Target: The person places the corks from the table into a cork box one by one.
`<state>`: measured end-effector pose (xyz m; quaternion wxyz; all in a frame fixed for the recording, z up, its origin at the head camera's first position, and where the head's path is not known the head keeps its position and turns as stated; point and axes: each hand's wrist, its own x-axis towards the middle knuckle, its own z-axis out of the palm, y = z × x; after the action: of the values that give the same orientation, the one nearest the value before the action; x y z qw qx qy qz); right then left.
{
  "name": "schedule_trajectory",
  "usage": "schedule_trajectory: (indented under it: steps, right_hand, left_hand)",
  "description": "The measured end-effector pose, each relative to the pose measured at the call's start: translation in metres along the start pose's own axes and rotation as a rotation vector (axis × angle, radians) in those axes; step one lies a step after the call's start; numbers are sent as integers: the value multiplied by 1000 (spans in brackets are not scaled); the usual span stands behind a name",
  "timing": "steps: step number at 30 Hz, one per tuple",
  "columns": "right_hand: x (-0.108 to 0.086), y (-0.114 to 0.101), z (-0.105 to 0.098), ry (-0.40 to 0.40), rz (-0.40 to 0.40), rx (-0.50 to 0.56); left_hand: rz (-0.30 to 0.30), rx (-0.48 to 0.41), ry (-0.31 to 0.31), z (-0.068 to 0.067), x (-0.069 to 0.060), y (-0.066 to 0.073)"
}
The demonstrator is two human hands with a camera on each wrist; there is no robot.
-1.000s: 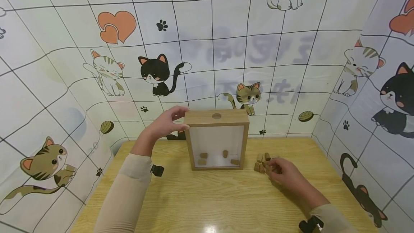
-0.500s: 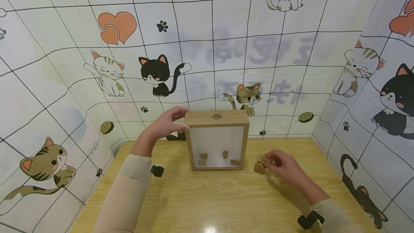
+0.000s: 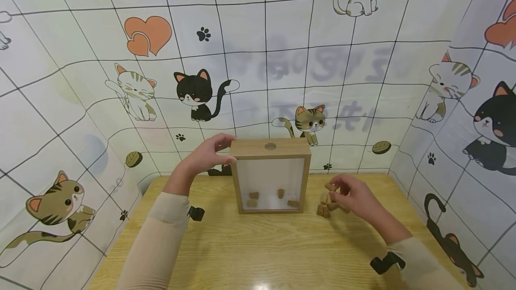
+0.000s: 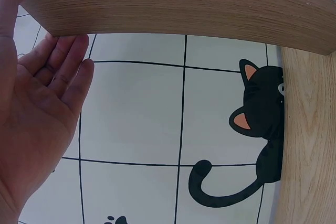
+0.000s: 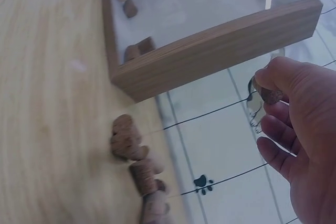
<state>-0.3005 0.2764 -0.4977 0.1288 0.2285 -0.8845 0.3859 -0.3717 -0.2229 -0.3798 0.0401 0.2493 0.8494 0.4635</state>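
A shadow-box frame (image 3: 250, 147) of pale wood stands upright on the table, with a clear front and a round hole in its top. Several corks (image 3: 293, 203) lie inside at the bottom. My left hand (image 3: 204, 154) holds the frame's upper left corner, thumb at the front and fingers behind; its side (image 4: 173, 11) fills the top of the left wrist view. To the right, my right hand (image 3: 356, 195) pinches one cork (image 5: 270, 95) between thumb and fingers, raised above the table. Below it sits a pile of loose corks (image 3: 324, 211), partly covered by that hand.
The wooden table (image 3: 258, 245) meets a white tile-patterned sheet (image 3: 242, 26) with cartoon cats behind and at both sides. A black wrist device (image 3: 196, 213) is on the left sleeve, another black device (image 3: 387, 263) on the right.
My right hand has lifted up from the pile with a cork between its fingers, uncovering more of the loose corks. The left hand and the frame have stayed put.
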Motion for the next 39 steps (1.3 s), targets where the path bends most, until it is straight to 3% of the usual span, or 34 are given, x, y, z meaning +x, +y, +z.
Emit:
schedule_trajectory:
  steps: [15, 23, 39]
  right_hand:
    - [24, -19, -22, 76, -135, -60]
    - [35, -31, -36, 109, -166, -94]
    - [54, -50, -45, 154, -191, -79]
  left_hand:
    - [-4, 0, -3, 1, 1, -2]
    - [-1, -7, -4, 1, 1, -3]
    - [5, -2, -2, 0, 1, -2]
